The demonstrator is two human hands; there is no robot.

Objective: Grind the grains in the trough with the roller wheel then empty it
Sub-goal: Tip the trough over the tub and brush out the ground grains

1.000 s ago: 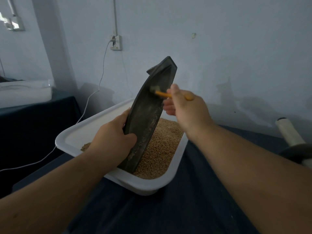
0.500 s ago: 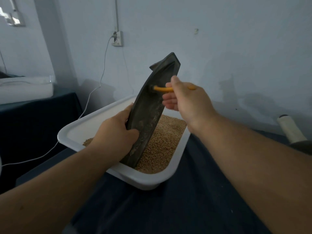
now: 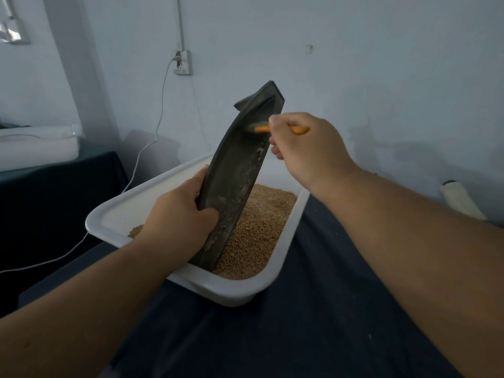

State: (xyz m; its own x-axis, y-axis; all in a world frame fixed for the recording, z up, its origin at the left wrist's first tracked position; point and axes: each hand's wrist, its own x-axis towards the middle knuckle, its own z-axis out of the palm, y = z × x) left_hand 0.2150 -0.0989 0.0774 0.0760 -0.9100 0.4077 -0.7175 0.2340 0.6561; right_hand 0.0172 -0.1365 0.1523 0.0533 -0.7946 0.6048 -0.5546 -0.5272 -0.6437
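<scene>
The dark boat-shaped trough (image 3: 240, 170) stands nearly upright, its lower end down in the white tray (image 3: 234, 291). My left hand (image 3: 177, 222) grips the trough's lower left edge. My right hand (image 3: 308, 148) holds a small orange-handled brush (image 3: 261, 129) with its bristles against the upper inside of the trough. Pale floury residue streaks the trough's inner channel. Brown grains (image 3: 261, 230) fill the right part of the tray. The roller wheel's pale handle (image 3: 461, 200) shows at the right edge; its wheel is out of view.
The tray sits on a dark blue cloth-covered table (image 3: 300, 323) close to a pale wall. A white cable (image 3: 152, 137) runs from a wall socket (image 3: 182, 62) down past the tray's left side. A second dark table with a white box (image 3: 38, 145) stands at the left.
My right hand has drawn the brush back up to the upper part of the trough. The view shifted slightly; my left hand keeps its grip and the trough stays upright in the tray.
</scene>
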